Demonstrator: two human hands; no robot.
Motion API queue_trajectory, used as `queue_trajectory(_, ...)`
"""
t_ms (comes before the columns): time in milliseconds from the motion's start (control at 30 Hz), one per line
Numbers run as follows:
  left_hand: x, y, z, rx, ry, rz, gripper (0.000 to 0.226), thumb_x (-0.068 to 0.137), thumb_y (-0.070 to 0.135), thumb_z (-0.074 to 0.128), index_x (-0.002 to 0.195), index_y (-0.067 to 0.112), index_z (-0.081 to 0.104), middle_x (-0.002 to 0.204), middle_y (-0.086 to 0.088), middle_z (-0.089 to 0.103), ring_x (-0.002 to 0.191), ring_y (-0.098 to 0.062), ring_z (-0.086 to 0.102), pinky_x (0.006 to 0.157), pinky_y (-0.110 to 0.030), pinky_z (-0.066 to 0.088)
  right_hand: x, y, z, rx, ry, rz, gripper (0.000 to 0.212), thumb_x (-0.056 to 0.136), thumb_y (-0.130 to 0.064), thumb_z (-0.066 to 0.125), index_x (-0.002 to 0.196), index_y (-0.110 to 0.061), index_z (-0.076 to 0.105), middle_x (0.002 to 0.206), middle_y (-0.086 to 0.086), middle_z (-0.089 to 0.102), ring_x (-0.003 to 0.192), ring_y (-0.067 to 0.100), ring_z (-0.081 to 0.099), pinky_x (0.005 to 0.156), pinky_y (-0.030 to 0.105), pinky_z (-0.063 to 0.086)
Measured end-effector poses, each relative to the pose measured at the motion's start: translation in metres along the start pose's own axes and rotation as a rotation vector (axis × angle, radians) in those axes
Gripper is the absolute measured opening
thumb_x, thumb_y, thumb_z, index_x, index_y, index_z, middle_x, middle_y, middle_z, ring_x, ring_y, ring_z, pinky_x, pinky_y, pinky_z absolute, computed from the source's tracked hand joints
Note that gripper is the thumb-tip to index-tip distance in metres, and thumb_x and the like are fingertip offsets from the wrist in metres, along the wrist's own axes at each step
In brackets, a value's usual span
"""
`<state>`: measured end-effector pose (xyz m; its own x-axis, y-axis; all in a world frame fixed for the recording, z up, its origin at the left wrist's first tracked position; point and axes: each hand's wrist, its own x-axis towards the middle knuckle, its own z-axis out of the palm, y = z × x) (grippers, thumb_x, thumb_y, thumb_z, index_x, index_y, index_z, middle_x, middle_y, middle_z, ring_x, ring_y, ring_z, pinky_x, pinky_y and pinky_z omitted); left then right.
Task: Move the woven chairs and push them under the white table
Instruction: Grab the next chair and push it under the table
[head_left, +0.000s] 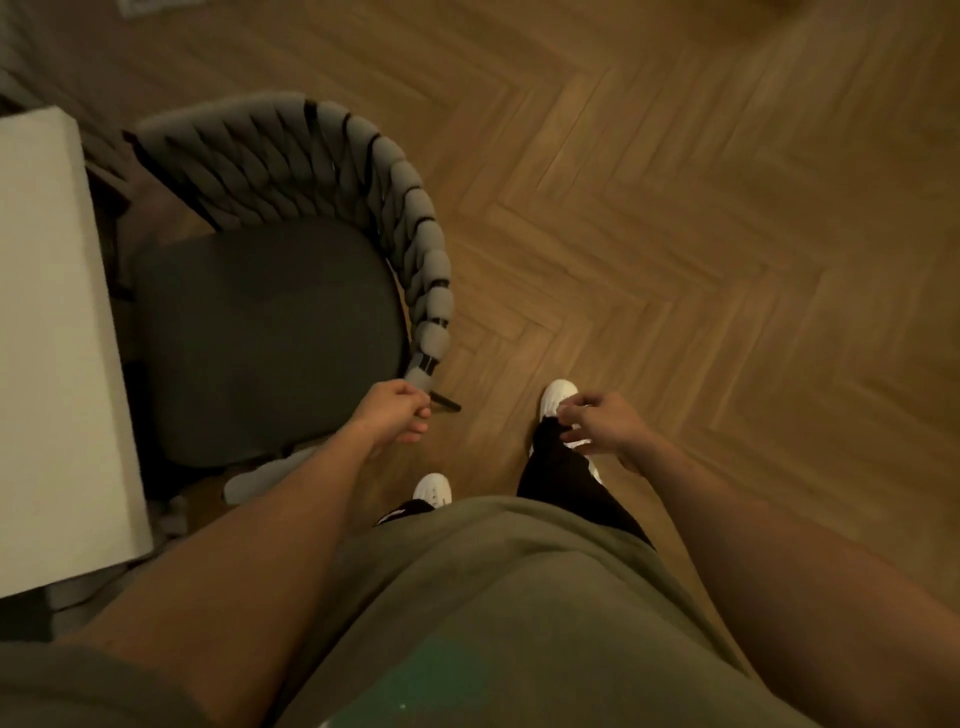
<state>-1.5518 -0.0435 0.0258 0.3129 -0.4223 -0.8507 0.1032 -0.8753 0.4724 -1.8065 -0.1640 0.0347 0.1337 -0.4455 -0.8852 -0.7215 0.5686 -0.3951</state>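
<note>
Left hand on the woven chair's armrest end, beside the white tabletop.

The left hand (395, 413) grasps the near tip of the woven chair (270, 332) backrest, likely to steer its seat toward the tabletop (52, 312); the chair stands just beside the edge, not yet under it. The right hand (597, 423) hangs loosely curled, holding nothing, above the herringbone floor (675, 208). No writing is legible.
</note>
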Motion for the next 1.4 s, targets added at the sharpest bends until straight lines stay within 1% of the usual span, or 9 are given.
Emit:
queue_trajectory(300, 0.035, 0.096, 0.031, -0.23, 0.191, -0.16, 0.017, 0.099, 0.007, 0.051, 0.109, 0.009, 0.063, 0.102, -0.011, 0.068, 0.082, -0.02, 0.066, 0.075, -0.034, 0.058, 0.084, -0.128, -0.105, -0.323, -0.178, -0.109, 0.02, 0.099, -0.019, 0.061, 0.117, -0.01, 0.064, 0.112, 0.009, 0.068, 0.092, 0.021, 0.07, 0.079, 0.037, 0.057)
queue_trajectory(433, 0.047, 0.125, 0.034, -0.375, 0.227, -0.183, 0.02, 0.097, 0.005, 0.052, 0.112, 0.011, 0.063, 0.105, -0.011, 0.069, 0.093, -0.025, 0.07, 0.088, -0.044, 0.059, 0.117, -0.192, -0.106, -0.474, -0.261, -0.166, 0.018, 0.098, -0.021, 0.063, 0.114, -0.014, 0.064, 0.111, 0.008, 0.069, 0.097, 0.023, 0.071, 0.074, 0.035, 0.058)
queue_trajectory(600, 0.072, 0.143, 0.025, -0.613, 0.319, -0.231, 0.018, 0.097, 0.004, 0.052, 0.109, 0.009, 0.064, 0.103, -0.013, 0.07, 0.089, -0.025, 0.069, 0.083, -0.039, 0.058, 0.15, -0.276, -0.078, -0.654, -0.351, -0.232, 0.004, 0.097, -0.022, 0.064, 0.101, -0.022, 0.064, 0.108, 0.007, 0.07, 0.092, 0.021, 0.071, 0.083, 0.039, 0.059)
queue_trajectory(733, 0.098, 0.148, 0.011, -0.785, 0.365, -0.291, 0.016, 0.095, 0.002, 0.056, 0.103, 0.011, 0.066, 0.097, -0.013, 0.071, 0.083, -0.026, 0.069, 0.081, -0.042, 0.059, 0.166, -0.339, -0.047, -0.809, -0.389, -0.289, 0.018, 0.098, -0.023, 0.063, 0.114, -0.017, 0.065, 0.108, 0.005, 0.069, 0.095, 0.021, 0.07, 0.082, 0.038, 0.061)
queue_trajectory(833, 0.106, 0.153, 0.003, -0.904, 0.409, -0.314, 0.014, 0.095, 0.001, 0.054, 0.097, 0.01, 0.065, 0.088, -0.015, 0.069, 0.071, -0.026, 0.066, 0.069, -0.039, 0.057, 0.17, -0.371, -0.029, -0.923, -0.441, -0.283, 0.02, 0.098, -0.024, 0.063, 0.117, -0.017, 0.064, 0.109, 0.005, 0.069, 0.097, 0.022, 0.07, 0.085, 0.039, 0.061)
queue_trajectory(1000, 0.111, 0.153, -0.01, -1.063, 0.454, -0.34, 0.015, 0.099, 0.009, 0.052, 0.105, 0.015, 0.064, 0.096, -0.009, 0.069, 0.079, -0.02, 0.066, 0.056, -0.029, 0.053, 0.18, -0.418, 0.019, -1.132, -0.521, -0.291, 0.024, 0.099, -0.026, 0.062, 0.122, -0.017, 0.062, 0.112, 0.007, 0.068, 0.098, 0.021, 0.069, 0.08, 0.035, 0.06)
queue_trajectory(1100, 0.11, 0.151, -0.01, -1.184, 0.511, -0.357, 0.014, 0.1, 0.011, 0.053, 0.109, 0.012, 0.064, 0.102, -0.009, 0.067, 0.09, -0.023, 0.068, 0.07, -0.035, 0.06, 0.178, -0.433, 0.045, -1.238, -0.559, -0.326, 0.024, 0.099, -0.022, 0.062, 0.121, -0.012, 0.063, 0.112, 0.012, 0.069, 0.096, 0.023, 0.069, 0.069, 0.028, 0.057)
queue_trajectory(1200, 0.108, 0.151, -0.001, -1.344, 0.575, -0.388, 0.01, 0.1, 0.01, 0.054, 0.104, 0.008, 0.062, 0.099, -0.01, 0.066, 0.087, -0.024, 0.067, 0.081, -0.041, 0.06, 0.182, -0.446, 0.065, -1.349, -0.618, -0.344, 0.018, 0.099, -0.022, 0.063, 0.113, -0.012, 0.066, 0.112, 0.015, 0.07, 0.096, 0.024, 0.069, 0.067, 0.028, 0.057)
queue_trajectory(1400, 0.107, 0.16, 0.031, -1.651, 0.752, -0.504, 0.009, 0.099, 0.008, 0.054, 0.104, 0.006, 0.061, 0.094, -0.016, 0.066, 0.076, -0.024, 0.065, 0.061, -0.034, 0.058, 0.192, -0.47, 0.094, -1.591, -0.75, -0.337, 0.016, 0.1, -0.025, 0.061, 0.112, -0.014, 0.066, 0.114, 0.009, 0.067, 0.097, 0.021, 0.067, 0.069, 0.029, 0.056)
